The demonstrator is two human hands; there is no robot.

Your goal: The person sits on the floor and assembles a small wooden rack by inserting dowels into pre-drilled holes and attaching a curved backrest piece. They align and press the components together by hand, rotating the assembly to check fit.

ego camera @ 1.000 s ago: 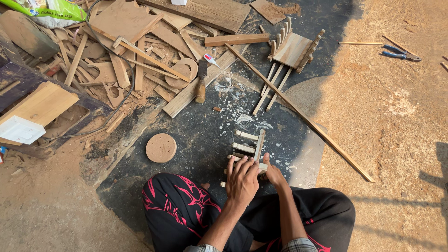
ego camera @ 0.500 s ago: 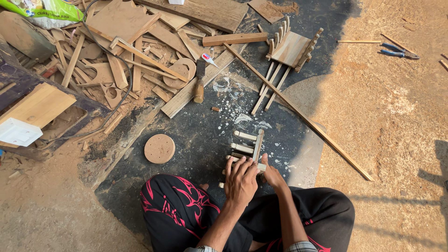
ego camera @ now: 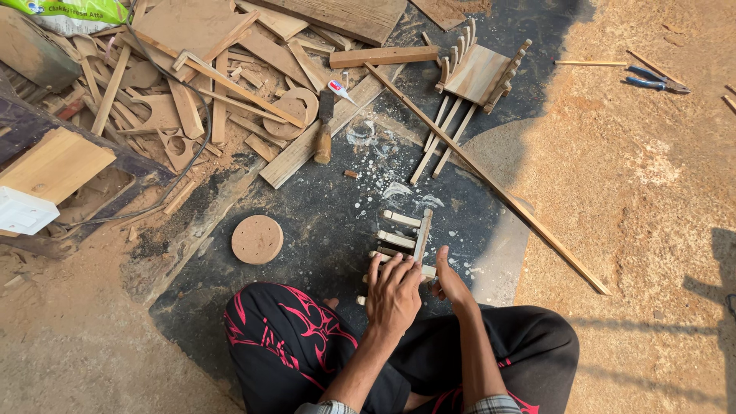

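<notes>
Both hands grip a small wooden rack (ego camera: pixel 405 244) on the dark mat (ego camera: pixel 322 222), just ahead of the person's knees. The left hand (ego camera: pixel 392 295) lies over its near end, fingers curled around the slats. The right hand (ego camera: pixel 451 282) clasps the rack's right side, thumb raised. A wooden disc (ego camera: pixel 257 239) lies left of the rack, a long stick (ego camera: pixel 491 182) to its right.

Both hands, left hand (ego camera: pixel 393 295) and right hand (ego camera: pixel 452 284), press a small slatted wooden frame (ego camera: pixel 406 239) (pegs sideways) on the dark floor mat (ego camera: pixel 322 222).
</notes>
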